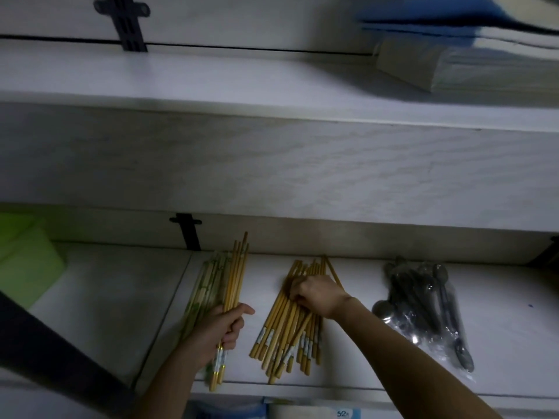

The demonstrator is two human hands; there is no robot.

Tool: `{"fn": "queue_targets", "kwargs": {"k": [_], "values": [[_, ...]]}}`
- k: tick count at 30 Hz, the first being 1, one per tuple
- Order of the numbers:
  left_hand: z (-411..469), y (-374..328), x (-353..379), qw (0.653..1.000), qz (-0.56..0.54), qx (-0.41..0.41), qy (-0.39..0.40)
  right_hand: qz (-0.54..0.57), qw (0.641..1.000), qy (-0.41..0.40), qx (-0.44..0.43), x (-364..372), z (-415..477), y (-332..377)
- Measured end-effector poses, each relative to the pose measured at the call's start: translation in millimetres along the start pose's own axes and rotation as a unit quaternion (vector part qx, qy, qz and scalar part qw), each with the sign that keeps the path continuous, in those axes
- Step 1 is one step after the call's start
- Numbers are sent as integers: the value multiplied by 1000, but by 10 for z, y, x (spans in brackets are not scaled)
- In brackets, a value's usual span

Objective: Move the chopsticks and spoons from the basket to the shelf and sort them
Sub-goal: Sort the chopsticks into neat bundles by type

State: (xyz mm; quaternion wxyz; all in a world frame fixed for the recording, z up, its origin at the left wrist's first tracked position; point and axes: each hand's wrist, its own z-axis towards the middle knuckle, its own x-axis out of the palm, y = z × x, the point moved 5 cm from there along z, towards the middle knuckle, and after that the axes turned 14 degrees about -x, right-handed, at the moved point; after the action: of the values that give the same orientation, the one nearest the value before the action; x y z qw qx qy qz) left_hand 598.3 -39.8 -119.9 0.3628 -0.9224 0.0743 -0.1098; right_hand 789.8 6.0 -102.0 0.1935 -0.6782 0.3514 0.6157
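On the white lower shelf lies a loose pile of yellow wooden chopsticks. My right hand rests on top of this pile, fingers curled down among the sticks. My left hand grips a small bundle of yellow chopsticks that points away from me. Under that bundle lies a pack of pale green-printed chopsticks. To the right, dark metal spoons lie in clear plastic wrap. No basket is in view.
A green box sits at the shelf's left end. A black bracket stands on the back wall behind the chopsticks. The upper shelf holds a pale flat box at the right. A dark bar crosses the lower left.
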Motion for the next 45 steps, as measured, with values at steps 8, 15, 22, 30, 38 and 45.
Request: {"fn": "queue_targets", "kwargs": {"k": [8,15,22,30,38,45], "values": [[29,4,5,1000,-4,0,-2,-106,993,18,-55,25,-28,82],[27,11,13,1000,-8,3,-2,-141,987,-17,-81,49,-119,126],[31,49,-20,1000,-20,3,-14,-40,994,-100,-16,14,-273,-83],[54,113,-35,999,-27,-9,-20,-27,998,-57,-17,30,-99,52],[59,189,-162,996,11,-27,-80,30,994,-104,27,6,-110,22],[24,119,-147,996,15,-8,-87,301,925,-112,201,84,-139,53]]}}
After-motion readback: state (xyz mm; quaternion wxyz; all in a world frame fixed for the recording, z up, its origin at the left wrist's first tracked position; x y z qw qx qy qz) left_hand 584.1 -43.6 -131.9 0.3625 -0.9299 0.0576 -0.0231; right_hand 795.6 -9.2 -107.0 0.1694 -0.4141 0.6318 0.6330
